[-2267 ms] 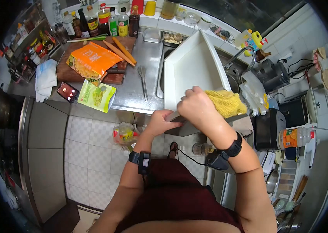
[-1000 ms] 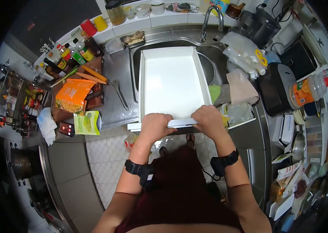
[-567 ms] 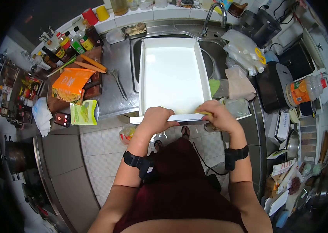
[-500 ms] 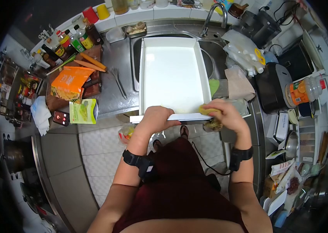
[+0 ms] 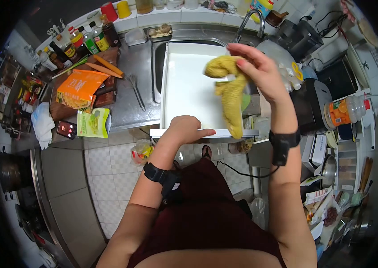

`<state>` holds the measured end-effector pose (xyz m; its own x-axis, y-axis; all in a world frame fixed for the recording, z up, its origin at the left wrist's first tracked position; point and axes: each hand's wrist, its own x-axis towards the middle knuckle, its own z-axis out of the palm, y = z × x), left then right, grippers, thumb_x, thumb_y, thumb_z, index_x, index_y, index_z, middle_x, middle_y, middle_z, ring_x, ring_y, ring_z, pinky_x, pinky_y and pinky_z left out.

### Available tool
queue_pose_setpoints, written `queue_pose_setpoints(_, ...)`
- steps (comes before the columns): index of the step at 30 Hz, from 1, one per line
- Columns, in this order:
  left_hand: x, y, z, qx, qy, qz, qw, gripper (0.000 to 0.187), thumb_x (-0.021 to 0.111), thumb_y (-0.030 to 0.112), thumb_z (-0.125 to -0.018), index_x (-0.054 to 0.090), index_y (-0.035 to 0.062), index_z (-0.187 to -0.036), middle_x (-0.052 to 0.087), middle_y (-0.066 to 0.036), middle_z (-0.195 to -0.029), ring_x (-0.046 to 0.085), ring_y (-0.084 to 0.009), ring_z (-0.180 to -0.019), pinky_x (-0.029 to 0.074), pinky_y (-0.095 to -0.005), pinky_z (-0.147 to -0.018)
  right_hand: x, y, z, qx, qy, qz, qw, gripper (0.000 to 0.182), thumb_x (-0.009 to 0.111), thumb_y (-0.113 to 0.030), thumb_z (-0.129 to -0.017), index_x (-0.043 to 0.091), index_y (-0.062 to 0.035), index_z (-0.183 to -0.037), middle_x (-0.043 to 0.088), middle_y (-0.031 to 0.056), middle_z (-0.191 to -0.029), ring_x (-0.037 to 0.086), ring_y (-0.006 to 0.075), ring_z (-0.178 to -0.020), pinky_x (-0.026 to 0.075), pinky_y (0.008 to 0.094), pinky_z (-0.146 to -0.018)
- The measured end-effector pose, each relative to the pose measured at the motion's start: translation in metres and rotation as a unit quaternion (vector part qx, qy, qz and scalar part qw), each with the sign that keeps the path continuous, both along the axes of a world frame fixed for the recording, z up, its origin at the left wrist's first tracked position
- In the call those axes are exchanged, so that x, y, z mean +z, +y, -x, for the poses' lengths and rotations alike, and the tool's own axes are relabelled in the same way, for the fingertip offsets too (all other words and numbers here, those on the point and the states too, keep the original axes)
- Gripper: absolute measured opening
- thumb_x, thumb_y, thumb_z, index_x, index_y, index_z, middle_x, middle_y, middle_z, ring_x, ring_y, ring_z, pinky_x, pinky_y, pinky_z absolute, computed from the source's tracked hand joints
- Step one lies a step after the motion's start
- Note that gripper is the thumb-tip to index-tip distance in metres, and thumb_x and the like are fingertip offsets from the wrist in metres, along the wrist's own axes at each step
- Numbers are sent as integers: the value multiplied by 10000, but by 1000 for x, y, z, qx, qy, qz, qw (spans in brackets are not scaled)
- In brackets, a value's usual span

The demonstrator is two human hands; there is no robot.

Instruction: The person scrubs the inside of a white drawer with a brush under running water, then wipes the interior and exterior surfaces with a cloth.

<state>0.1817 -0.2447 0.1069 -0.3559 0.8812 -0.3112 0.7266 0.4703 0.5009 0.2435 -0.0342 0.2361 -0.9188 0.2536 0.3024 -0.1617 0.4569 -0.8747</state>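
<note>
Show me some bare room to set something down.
The steel counter is bare between green packet and white box, and between whisk and plastic tub. The box is bare inside, left of the yellow cloth. Carrots and an orange bag crowd the cutting board.

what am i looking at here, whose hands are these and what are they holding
These are a person's bare hands, seen by a camera worn on the head, looking forward and down. Each wrist has a black strap. The left hand holds the near edge of a white drawer-like box over the sink; the right hand holds a yellow cloth above its right side. On the counter at left lie a whisk, a phone, a green packet, and a chopping board bearing carrots and an orange bag.
</note>
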Motion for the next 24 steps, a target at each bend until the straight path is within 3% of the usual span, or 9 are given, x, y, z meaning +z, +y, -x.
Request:
queue_pose_setpoints(1, 2, 1, 0, 13, -13, 9, 1000, 665, 455, 668, -841, 709, 65, -717, 653, -157, -704, 632, -341, -723, 487, -416, -693, -14, 6, 12, -15, 18, -28, 999, 317, 610, -128, -900, 597, -36, -1203, 624, 36, -1108, 558, 119, -1027, 442, 253, -887)
queue_pose_setpoints(4, -8, 3, -1, 52, -14, -11, 998, 642, 424, 610, -893, 691, 66, -682, 645, -157, -687, 625, -348, -710, 481, -429, -694, -45, 20, 29, -76, -92, -126, 985, 335, 617, -155, -903, 586, -46, -1218, 625, 36, -1118, 550, 119, -1038, 445, 256, -879)
queue_pose_setpoints(9, -13, 6, -3, 99, -9, -3, 995, 640, 384, 563, -932, 672, 64, -655, 637, -142, -665, 627, -341, -699, 483, -428, -675, -81, 27, 36, 36, -212, -72, 974, 319, 639, -268, -874, 649, -56, -1111, 682, 121, -994, 625, 215, -913, 470, 308, -831)
queue_pose_setpoints(15, -15, 19, 1, 131, -29, 49, 990, 631, 406, 571, -920, 679, 65, -661, 640, -133, -661, 632, -338, -697, 490, -429, -674, -134, 37, 64, 224, -347, -174, 894, 330, 637, -314, -856, 667, -51, -1054, 682, 147, -961, 633, 254, -892, 485, 330, -803)
queue_pose_setpoints(17, -9, 21, 2, 153, -50, 68, 985, 623, 415, 569, -918, 684, 64, -671, 645, -131, -667, 635, -338, -703, 492, -427, -678, -166, 41, 76, 255, -366, -201, 872, 415, 672, -371, -812, 658, -43, -1067, 680, 152, -926, 634, 279, -879, 482, 348, -828)
queue_pose_setpoints(20, -7, 23, 2, 218, -90, 93, 967, 612, 432, 563, -915, 690, 58, -684, 651, -137, -682, 638, -336, -710, 493, -428, -681, -188, 35, 93, 236, -342, -250, 875, 531, 696, -394, -776, 601, -44, -1164, 644, 177, -1002, 619, 319, -934, 479, 382, -846)
queue_pose_setpoints(24, -24, 23, -10, 365, 19, 6, 931, 553, 439, 499, -936, 693, 52, -732, 651, -146, -690, 636, -340, -709, 491, -431, -668, -234, 31, 103, 166, -300, -259, 903, 653, 739, -386, -724, 524, -51, -1241, 561, 203, -1070, 576, 370, -1000, 473, 416, -861)
